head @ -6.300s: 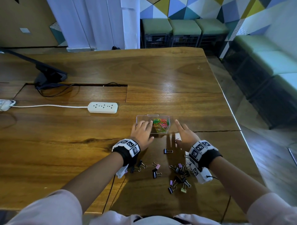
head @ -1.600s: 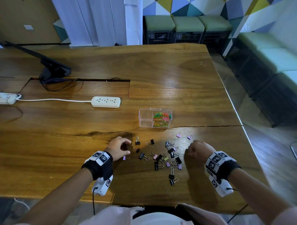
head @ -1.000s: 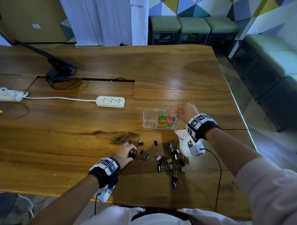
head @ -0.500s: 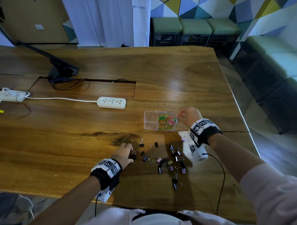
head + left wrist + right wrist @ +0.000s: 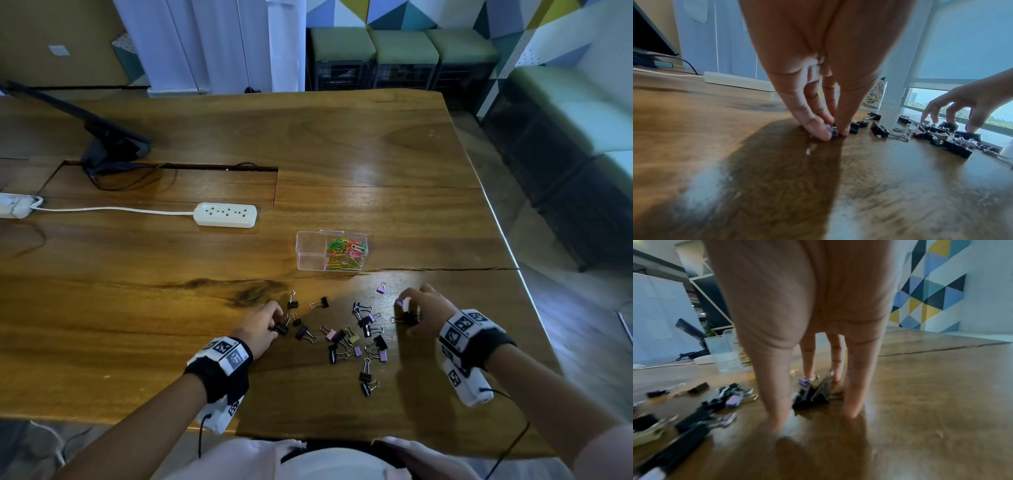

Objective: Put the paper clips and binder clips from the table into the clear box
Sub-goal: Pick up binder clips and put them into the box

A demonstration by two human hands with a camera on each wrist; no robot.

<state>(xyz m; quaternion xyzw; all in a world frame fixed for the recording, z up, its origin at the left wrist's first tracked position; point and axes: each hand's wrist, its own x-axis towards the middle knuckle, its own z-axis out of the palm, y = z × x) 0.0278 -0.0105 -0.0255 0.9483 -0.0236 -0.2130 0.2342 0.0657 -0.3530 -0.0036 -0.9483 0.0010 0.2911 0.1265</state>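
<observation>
The clear box (image 5: 310, 251) stands on the wooden table (image 5: 137, 308), with coloured paper clips (image 5: 346, 253) in its right compartment. Several black, pink and purple binder clips (image 5: 342, 337) lie scattered in front of it. At the left of the pile, my left hand (image 5: 274, 323) pinches a small purple binder clip (image 5: 833, 131) between thumb and fingers (image 5: 818, 131) against the table. My right hand (image 5: 409, 313) stands at the right of the pile, its spread fingers (image 5: 854, 405) straddling a black binder clip (image 5: 810, 398), one fingertip by a purple clip (image 5: 804, 381).
A white power strip (image 5: 226, 214) with its cable lies left of and behind the box. A dark monitor stand (image 5: 113, 145) and cables sit by the table's recessed slot. The table's right edge (image 5: 507, 246) drops to the floor; green stools line the wall.
My right hand has come back from the clear box down to the right side of the clip pile. My left hand has stayed at the pile's left side.
</observation>
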